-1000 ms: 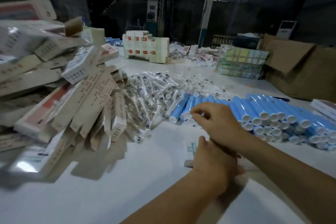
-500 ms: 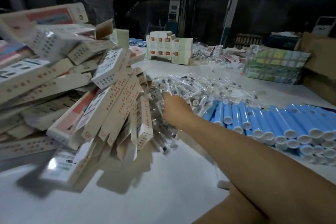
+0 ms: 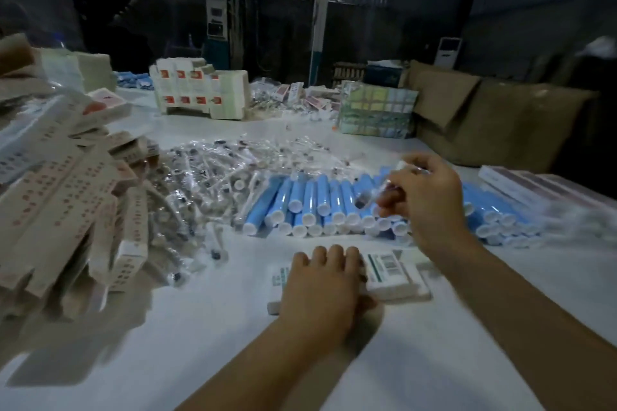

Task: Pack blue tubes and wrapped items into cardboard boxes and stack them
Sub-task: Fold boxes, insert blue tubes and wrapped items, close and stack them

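A wide white desk (image 3: 207, 337) carries everything, with big brown cardboard cartons (image 3: 494, 117) standing along its far right side. On the left edge a tall, loose heap of flat printed boxes (image 3: 63, 197) slopes down toward the middle. Beside that heap, spreading toward the desk's centre, lies a pile of clear wrapped items (image 3: 213, 177), and directly right of it a stacked row of blue tubes (image 3: 320, 203) with white caps runs toward the right edge. Farther back, near the far edge, stand a block of white cartons with red marks (image 3: 200, 93) and a wrapped greenish bundle (image 3: 377, 113). Near the front of the desk, just in front of the tubes, lies a small white box (image 3: 390, 274) with a printed label. The left hand (image 3: 325, 284) rests on the left part of this box, fingers curled over its far edge. The right hand (image 3: 425, 193) hangs above the near ends of the blue tubes, beyond the small box, its fingers pinching one clear wrapped item (image 3: 384, 188), which is blurred and slants down to the left.
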